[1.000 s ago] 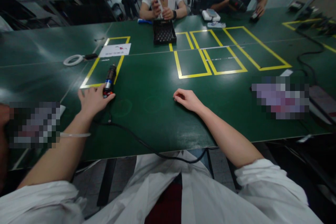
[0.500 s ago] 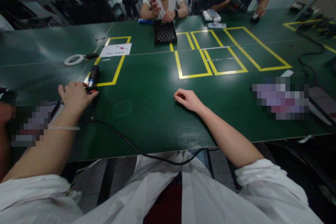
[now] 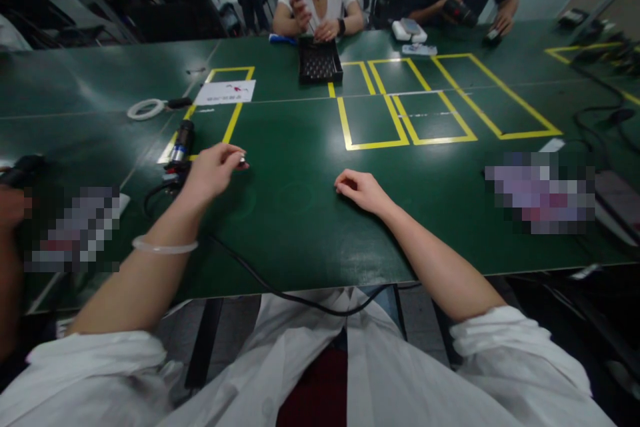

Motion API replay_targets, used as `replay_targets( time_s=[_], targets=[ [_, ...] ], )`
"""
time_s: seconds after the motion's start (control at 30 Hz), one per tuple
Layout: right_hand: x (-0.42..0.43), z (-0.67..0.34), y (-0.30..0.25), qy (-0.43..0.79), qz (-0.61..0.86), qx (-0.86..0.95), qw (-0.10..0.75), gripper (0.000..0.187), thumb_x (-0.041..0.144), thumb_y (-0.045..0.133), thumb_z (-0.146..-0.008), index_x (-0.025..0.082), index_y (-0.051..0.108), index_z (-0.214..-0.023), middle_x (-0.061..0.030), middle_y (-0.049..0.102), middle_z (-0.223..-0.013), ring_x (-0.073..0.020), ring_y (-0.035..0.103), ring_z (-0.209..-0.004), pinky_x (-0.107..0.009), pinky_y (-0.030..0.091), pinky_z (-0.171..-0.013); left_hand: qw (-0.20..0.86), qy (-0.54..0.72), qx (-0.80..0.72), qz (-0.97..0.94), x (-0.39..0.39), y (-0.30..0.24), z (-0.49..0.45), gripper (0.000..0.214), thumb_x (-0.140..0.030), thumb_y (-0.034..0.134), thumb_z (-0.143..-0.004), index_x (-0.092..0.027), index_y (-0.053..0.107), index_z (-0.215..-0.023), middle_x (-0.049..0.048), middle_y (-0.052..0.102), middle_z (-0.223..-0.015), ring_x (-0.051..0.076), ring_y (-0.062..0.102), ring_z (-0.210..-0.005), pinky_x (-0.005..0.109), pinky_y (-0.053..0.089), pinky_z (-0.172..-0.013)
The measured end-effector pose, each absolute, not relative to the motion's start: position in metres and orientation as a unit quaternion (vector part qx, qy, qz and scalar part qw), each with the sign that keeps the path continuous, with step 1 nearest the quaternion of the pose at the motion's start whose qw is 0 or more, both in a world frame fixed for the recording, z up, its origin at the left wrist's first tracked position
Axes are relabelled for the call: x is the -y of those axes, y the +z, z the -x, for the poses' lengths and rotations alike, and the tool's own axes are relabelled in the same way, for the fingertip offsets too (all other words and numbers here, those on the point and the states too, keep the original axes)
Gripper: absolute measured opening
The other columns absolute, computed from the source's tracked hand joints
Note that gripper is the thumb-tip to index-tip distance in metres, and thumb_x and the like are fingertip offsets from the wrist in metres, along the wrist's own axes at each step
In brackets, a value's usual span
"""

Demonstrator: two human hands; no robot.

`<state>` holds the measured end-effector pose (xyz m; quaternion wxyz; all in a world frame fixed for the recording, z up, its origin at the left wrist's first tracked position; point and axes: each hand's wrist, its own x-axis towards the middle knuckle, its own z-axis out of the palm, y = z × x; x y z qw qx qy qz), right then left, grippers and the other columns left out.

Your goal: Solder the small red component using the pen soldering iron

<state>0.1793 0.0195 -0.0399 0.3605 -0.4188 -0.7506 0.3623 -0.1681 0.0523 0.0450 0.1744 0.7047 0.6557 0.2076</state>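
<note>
Left grip [image 3: 211,173] pinches a small metal piece [image 3: 242,161], screwdriver [image 3: 181,143] just beside.

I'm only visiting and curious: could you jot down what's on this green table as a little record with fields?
Setting: green table marked with yellow tape boxes; other people sit at the far side.
Left hand: fingertips pinched on a small shiny bit, too small to identify; beside the electric screwdriver.
Right hand: loosely curled, resting on the table, nothing seen in it.
Things: the electric screwdriver lies flat; a black cord trails off the near edge.
Rest: white ring, paper sheet, black tray.
</note>
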Motion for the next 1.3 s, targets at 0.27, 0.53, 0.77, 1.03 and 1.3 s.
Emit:
replay_targets(
  time_s=[0.27, 0.53, 0.77, 1.03, 1.3],
  targets=[
    [-0.021, -0.172, -0.041, 0.510, 0.358, 0.685, 0.379, 0.037, 0.035, 0.072, -0.079, 0.018, 0.058, -0.109, 0.0003, 0.068, -0.084, -0.0096, 0.054, -0.063, -0.023, 0.043, -0.062, 0.484, 0.218, -0.424, -0.734, -0.024, 0.018, 0.054, 0.060, -0.041, 0.053, -0.093, -0.011, 0.046, -0.144, 0.0028, 0.063, -0.079, 0.014, 0.058, -0.070, 0.027, 0.047, -0.071],
    [-0.018, -0.167, -0.040, 0.529, 0.329, 0.700, 0.348, 0.031, 0.043, 0.072, -0.082, 0.017, 0.062, -0.094, -0.0018, 0.069, -0.080, -0.0118, 0.057, -0.066, -0.025, 0.045, -0.062, 0.562, 0.238, -0.378, -0.696, -0.020, -0.010, 0.045, 0.064, -0.041, 0.054, -0.095, -0.007, 0.041, -0.148, 0.0002, 0.059, -0.070, 0.013, 0.056, -0.067, 0.026, 0.045, -0.070],
    [-0.017, -0.166, -0.040, 0.509, 0.349, 0.695, 0.369, 0.030, 0.040, 0.073, -0.080, 0.019, 0.056, -0.093, 0.0009, 0.064, -0.078, -0.0101, 0.053, -0.063, -0.024, 0.042, -0.060, 0.603, 0.275, -0.386, -0.642, -0.026, -0.019, 0.047, 0.051, -0.041, 0.051, -0.097, -0.007, 0.051, -0.135, 0.0067, 0.066, -0.083, 0.015, 0.062, -0.073, 0.031, 0.051, -0.075],
    [-0.017, -0.167, -0.039, 0.452, 0.375, 0.717, 0.374, 0.026, 0.038, 0.070, -0.082, 0.019, 0.057, -0.095, 0.0009, 0.064, -0.079, -0.0098, 0.053, -0.063, -0.024, 0.042, -0.060, 0.585, 0.278, -0.383, -0.659, -0.027, -0.021, 0.049, 0.034, -0.044, 0.054, -0.096, -0.011, 0.060, -0.102, 0.0068, 0.067, -0.083, 0.014, 0.061, -0.073, 0.029, 0.049, -0.074],
    [-0.018, -0.170, -0.038, 0.424, 0.370, 0.739, 0.370, 0.022, 0.033, 0.069, -0.083, 0.018, 0.057, -0.094, 0.0014, 0.064, -0.077, -0.0095, 0.053, -0.062, -0.023, 0.042, -0.059, 0.563, 0.294, -0.383, -0.670, -0.027, -0.024, 0.048, 0.036, -0.045, 0.058, -0.093, -0.011, 0.060, -0.101, 0.0058, 0.067, -0.082, 0.013, 0.061, -0.071, 0.028, 0.048, -0.073]
  ],
)
